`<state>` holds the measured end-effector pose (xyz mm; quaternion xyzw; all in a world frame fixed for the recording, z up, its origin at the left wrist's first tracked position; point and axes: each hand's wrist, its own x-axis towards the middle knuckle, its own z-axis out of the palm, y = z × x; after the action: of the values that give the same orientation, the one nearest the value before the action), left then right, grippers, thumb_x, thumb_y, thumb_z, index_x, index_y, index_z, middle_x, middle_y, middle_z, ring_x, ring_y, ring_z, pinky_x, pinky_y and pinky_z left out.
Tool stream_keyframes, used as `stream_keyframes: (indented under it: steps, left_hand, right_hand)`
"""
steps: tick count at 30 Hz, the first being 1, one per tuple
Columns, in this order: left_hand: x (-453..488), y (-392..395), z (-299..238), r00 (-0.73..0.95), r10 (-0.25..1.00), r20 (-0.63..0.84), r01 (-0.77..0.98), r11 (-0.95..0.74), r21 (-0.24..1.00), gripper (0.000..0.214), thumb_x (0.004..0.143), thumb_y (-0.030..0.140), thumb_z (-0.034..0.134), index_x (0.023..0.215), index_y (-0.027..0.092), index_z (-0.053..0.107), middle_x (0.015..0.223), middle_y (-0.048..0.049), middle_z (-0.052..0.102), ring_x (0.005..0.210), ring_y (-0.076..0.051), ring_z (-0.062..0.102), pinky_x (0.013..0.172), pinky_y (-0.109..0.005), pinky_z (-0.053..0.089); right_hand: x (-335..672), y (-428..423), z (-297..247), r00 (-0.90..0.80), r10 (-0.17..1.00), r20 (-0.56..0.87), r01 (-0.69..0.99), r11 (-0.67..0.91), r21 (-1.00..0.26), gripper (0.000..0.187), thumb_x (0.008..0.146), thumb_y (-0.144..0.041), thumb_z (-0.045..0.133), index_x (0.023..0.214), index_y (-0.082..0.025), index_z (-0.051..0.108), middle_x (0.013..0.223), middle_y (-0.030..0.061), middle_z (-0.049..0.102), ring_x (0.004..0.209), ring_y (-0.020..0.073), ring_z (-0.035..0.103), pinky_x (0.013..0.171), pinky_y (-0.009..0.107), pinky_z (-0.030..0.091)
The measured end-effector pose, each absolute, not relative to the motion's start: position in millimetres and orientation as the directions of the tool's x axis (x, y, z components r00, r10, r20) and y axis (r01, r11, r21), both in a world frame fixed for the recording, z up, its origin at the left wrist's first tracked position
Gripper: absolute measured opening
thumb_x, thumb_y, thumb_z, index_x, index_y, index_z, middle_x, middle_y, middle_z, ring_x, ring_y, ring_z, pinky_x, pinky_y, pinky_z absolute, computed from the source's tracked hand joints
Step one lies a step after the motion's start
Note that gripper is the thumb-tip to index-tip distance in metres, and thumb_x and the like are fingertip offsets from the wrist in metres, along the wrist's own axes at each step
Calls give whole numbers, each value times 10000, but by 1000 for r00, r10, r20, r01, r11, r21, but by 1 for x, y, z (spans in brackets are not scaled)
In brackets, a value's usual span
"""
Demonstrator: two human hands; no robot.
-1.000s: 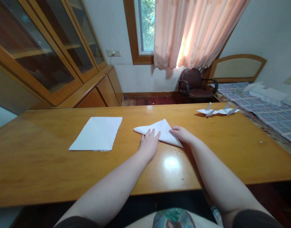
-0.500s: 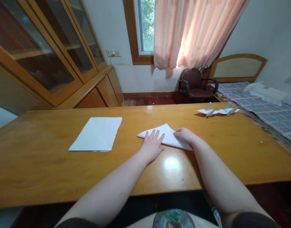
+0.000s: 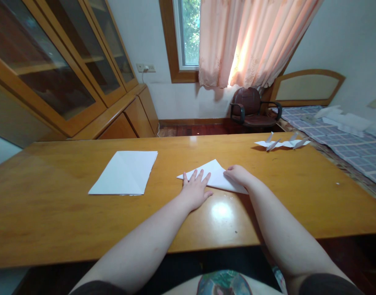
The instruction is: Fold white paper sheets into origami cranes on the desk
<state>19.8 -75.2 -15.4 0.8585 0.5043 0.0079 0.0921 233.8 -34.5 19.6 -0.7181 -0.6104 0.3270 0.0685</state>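
A white sheet of paper [image 3: 217, 175], folded into a triangle, lies on the wooden table in front of me. Its peak points away from me and its long folded edge runs along the near side. My left hand [image 3: 195, 191] is open, fingers spread flat over the paper's left half and folded edge. With bent fingers, my right hand [image 3: 239, 176] grips the paper's right slope; its fingertips are partly hidden. The right corner of the triangle shows just below that hand.
A stack of white square paper [image 3: 123, 174] lies to the left on the table [image 3: 62, 229]. Folded paper cranes [image 3: 282, 143] stand near the far right edge. Beyond the table are an office chair [image 3: 252, 108], a bed [image 3: 344, 135] and a glass-fronted cabinet [image 3: 92, 94].
My left hand has slid slightly left and toward me along the fold, and the left corner now looks flatter and sharper. My right hand has stayed in place.
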Motion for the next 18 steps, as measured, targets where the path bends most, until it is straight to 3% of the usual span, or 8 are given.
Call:
stream_keyframes:
  steps: [10,18]
  left_hand:
    - [16,-70,-11,485,863,-143,868,-454,204,777,851,644,391,1499,299,136,1577,-66,126,1433,-342,85,1031,-739,11]
    - [17,-70,-5,386,896,-218,919,-354,172,815,826,702,339,1503,331,79,1585,-47,62,1428,-389,9,1000,-771,6]
  right_hand:
    - [235,-32,14,42,922,-385,831,-246,-499,260,773,-286,523,833,-114,709,823,110,708,693,181,608,576,238,371]
    - [234,-31,14,50,921,-386,849,-243,-470,310,790,-298,510,897,-96,720,876,127,708,750,198,619,615,243,383]
